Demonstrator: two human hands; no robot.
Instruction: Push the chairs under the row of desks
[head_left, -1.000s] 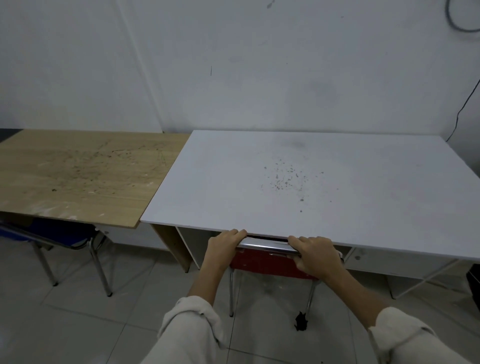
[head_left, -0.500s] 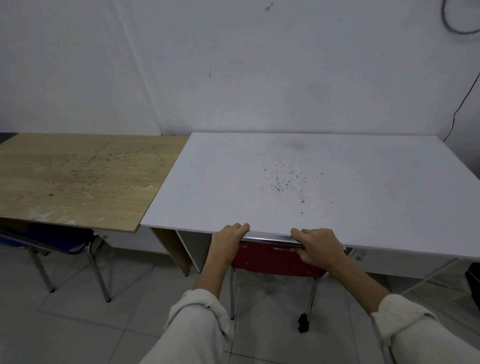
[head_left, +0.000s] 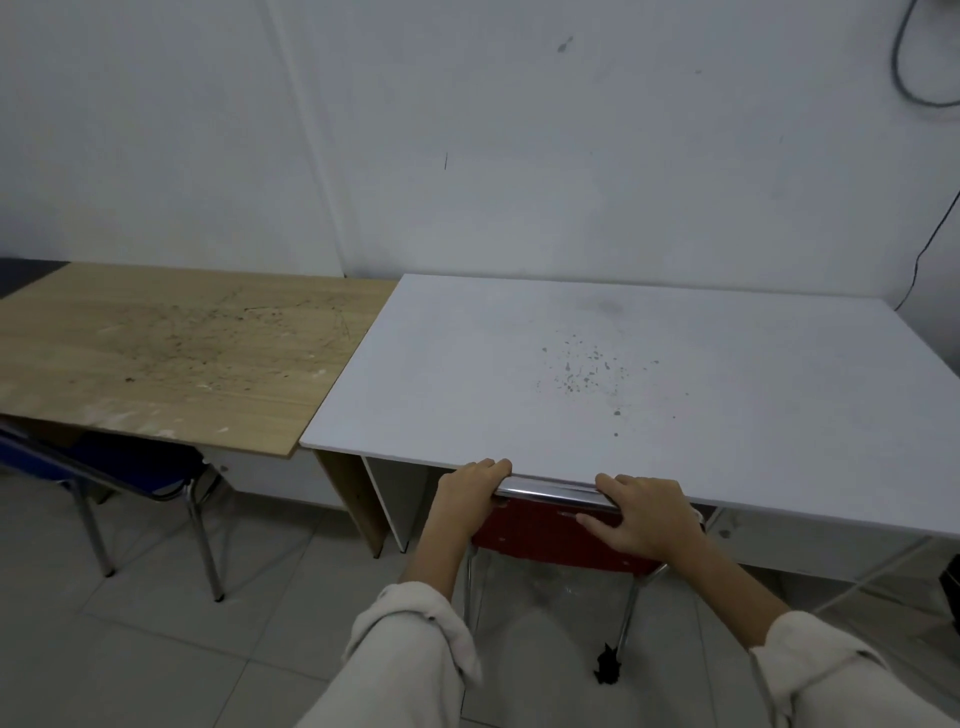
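writing: none I can read anywhere, just grey specks on the white worktop
red chair: tucked under the white worktop's front edge, chrome top rail right at the edge
left hand: curled around the rail's left end
right hand: wrapped over the rail's right end, thumb on the red back
blue chair: left of the white worktop, partly under the wood worktop
in the way: small black scrap on the floor by the red chair's rear leg

No readable text, label, brand or number anywhere — the white desk carries only grey specks — nothing legible.
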